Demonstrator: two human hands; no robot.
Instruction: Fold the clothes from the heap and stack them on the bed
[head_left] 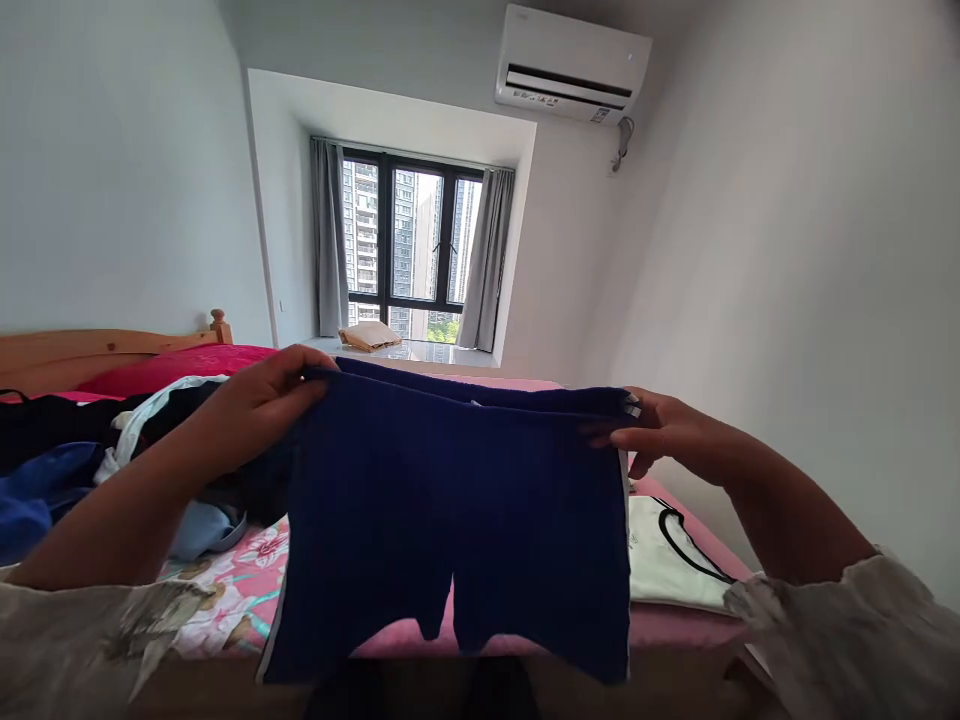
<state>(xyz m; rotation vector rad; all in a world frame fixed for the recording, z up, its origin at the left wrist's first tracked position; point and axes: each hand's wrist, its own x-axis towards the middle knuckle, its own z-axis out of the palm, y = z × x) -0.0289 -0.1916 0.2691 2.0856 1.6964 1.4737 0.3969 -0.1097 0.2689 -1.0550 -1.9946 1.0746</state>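
A pair of dark blue shorts hangs upright in front of me, stretched wide by its waistband. My left hand pinches the left end of the waistband between thumb and fingers. At the right end, my right hand grips the waistband, with some fingers hidden behind or inside the cloth. A small white label shows beside those fingers. The leg openings hang down over the near edge of the bed. Behind the shorts, to the right, a folded white T-shirt with a black neckline lies on the bed.
Piled clothes in black, blue and white lie on the bed at left, by a red pillow and wooden headboard. A floral pink sheet covers the bed. A beige folded item rests on the windowsill.
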